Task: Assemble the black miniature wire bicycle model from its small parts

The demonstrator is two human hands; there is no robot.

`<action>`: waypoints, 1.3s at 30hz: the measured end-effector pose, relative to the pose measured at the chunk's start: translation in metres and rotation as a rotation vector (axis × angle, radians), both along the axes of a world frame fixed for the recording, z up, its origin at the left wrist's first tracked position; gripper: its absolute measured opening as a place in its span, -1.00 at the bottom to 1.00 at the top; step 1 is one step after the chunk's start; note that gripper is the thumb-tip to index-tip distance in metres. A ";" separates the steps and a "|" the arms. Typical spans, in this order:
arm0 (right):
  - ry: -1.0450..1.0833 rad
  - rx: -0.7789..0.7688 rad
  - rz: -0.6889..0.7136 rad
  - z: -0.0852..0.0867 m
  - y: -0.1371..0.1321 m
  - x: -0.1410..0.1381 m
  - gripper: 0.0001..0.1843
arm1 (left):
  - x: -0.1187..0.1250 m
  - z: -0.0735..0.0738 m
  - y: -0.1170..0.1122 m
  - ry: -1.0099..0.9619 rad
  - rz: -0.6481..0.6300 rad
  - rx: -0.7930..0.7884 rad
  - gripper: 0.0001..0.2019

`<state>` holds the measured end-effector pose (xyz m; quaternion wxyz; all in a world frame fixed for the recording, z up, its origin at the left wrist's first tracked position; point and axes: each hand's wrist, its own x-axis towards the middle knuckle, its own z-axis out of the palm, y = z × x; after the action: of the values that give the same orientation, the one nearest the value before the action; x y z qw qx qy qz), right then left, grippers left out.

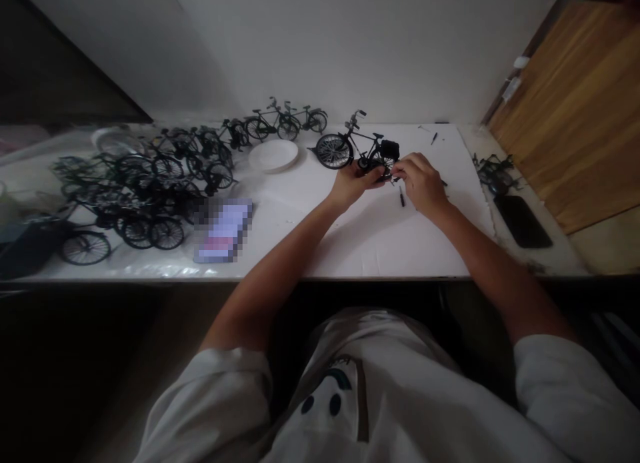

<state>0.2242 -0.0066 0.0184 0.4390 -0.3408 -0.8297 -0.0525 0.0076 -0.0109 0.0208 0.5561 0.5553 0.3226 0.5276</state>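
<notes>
A black model bicycle (pixel 358 143) with a dark box over its rear wheel is held above the white table, its front wheel pointing left. My left hand (pixel 353 185) is closed around its lower rear part from below. At the rear wheel, my right hand (pixel 419 178) has its fingers pinched together. A small dark piece shows near those fingertips, too small to name. Just below, between the hands, lies a short black tool (pixel 401 196) like a small screwdriver.
Many more model bicycles (pixel 150 183) crowd the table's left side. A round white dish (pixel 273 156) and a lit, blurred phone (pixel 225 230) lie nearer the middle. To the right are a dark phone-like slab (pixel 523 221), dark bicycle parts (pixel 497 173) and a wooden panel (pixel 575 110).
</notes>
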 end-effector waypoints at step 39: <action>-0.038 -0.036 -0.014 0.000 -0.004 -0.002 -0.75 | 0.004 -0.004 0.000 -0.023 -0.004 -0.012 -0.66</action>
<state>0.2225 -0.0108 0.0184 0.4164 -0.3533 -0.8364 -0.0471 0.0119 -0.0109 0.0166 0.5641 0.5463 0.3185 0.5309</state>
